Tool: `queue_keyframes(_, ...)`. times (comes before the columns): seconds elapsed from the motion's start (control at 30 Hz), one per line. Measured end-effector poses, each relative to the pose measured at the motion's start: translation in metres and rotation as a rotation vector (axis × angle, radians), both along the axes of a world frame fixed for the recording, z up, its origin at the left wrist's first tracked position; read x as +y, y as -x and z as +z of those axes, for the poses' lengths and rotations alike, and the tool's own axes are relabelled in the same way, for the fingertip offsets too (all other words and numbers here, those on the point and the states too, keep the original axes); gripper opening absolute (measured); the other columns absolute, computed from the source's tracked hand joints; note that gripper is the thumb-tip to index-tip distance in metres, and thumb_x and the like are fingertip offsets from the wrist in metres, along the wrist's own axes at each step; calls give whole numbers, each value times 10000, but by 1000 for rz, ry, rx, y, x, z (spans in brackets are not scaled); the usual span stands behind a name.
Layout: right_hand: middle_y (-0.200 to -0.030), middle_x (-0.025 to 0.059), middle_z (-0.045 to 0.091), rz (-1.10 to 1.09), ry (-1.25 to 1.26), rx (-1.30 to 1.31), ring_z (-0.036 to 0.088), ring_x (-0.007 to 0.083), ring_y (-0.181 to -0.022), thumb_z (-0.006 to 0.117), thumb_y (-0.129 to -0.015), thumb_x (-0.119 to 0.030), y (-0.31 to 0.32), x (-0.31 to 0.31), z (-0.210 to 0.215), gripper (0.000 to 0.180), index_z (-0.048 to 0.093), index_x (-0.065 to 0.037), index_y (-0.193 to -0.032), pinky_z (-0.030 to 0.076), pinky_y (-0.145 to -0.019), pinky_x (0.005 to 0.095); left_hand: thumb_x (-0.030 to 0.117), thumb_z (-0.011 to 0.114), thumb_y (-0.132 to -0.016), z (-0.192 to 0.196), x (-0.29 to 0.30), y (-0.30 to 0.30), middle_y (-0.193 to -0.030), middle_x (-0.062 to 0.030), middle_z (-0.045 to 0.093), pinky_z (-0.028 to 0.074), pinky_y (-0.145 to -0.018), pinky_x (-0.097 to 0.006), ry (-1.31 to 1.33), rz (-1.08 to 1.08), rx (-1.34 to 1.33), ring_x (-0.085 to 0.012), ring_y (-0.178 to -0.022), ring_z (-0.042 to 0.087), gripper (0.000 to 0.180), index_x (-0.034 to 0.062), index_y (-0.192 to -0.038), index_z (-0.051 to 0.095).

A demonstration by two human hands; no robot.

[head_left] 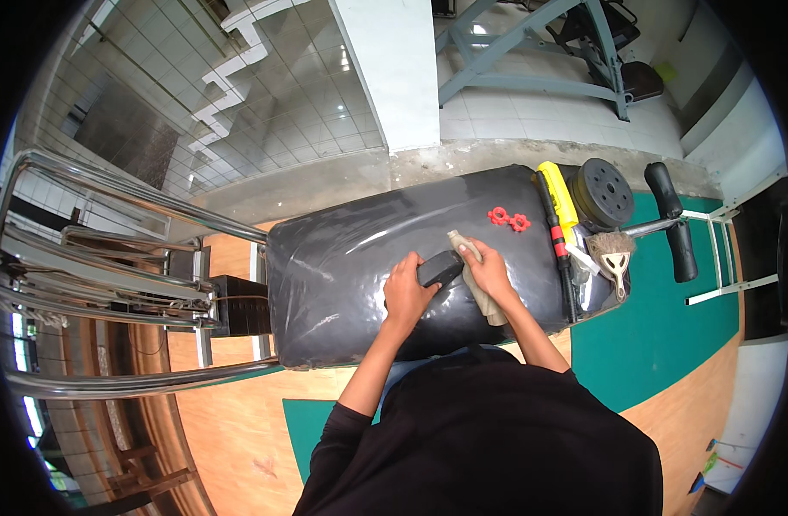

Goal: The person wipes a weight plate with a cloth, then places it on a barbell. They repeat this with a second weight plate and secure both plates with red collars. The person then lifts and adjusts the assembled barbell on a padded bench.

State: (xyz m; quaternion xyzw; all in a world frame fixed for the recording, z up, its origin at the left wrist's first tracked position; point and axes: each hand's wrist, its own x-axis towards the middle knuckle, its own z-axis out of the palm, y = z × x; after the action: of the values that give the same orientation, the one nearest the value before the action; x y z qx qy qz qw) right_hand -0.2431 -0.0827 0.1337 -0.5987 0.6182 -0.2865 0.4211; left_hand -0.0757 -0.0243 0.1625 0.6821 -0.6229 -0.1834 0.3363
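Observation:
My left hand (409, 291) is closed around a dark, thick rounded piece (440, 269) above the middle of a black padded bench (351, 249). The kind of this piece cannot be made out. A beige cloth (487, 301) hangs from my right hand (490, 271), pinched between its fingers, close against the right side of the dark piece. Farther back on the bench lie two red star-shaped nuts (507, 218), side by side.
At the bench's right end are a yellow tool (557, 193), a black bar with red bands (559, 249), a dark weight plate (602, 194) and a wide brush (616, 258). Chrome rails (136, 383) stand left. A padded roller frame (669, 219) is at right.

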Motion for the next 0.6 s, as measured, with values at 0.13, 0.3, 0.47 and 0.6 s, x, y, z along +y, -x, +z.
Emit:
queue_keyframes(0.13, -1024, 149, 625, 117, 296, 29, 610, 363, -908, 566, -899, -254, -6, 24, 42, 309, 611, -96, -1160, 474, -818, 406, 142, 841, -542, -4, -2, 5, -863, -129, 608, 462, -695, -416, 53, -22, -19, -341, -849, 590, 488, 56, -889, 508)
queue_keyframes(0.3, -1066, 216, 569, 117, 146, 76, 566, 371, -1003, 513, -928, -241, 20, 0, -10, 403, 483, -203, -1328, 428, -918, 400, 143, 841, -555, -7, 5, 2, -849, -120, 606, 464, -689, -404, 77, -24, 24, -331, -823, 588, 465, 51, -868, 511)
queue_keyframes(0.47, -1134, 199, 535, 377, 73, -62, 540, 347, -1062, 451, -953, -205, 41, -10, -9, 395, 462, -243, -1346, 401, -964, 374, 151, 842, -573, -13, 13, -11, -821, -112, 601, 463, -670, -391, 64, -1, -12, -320, -789, 589, 450, 45, -854, 506)
queue_keyframes(0.6, -1134, 144, 513, 625, -46, 218, 542, 340, -1052, 435, -959, -211, 32, -6, 39, 347, 500, -252, -1298, 423, -934, 389, 154, 841, -582, -9, 13, -9, -799, -112, 593, 462, -657, -388, 84, -38, -13, -315, -766, 587, 442, 44, -846, 504)
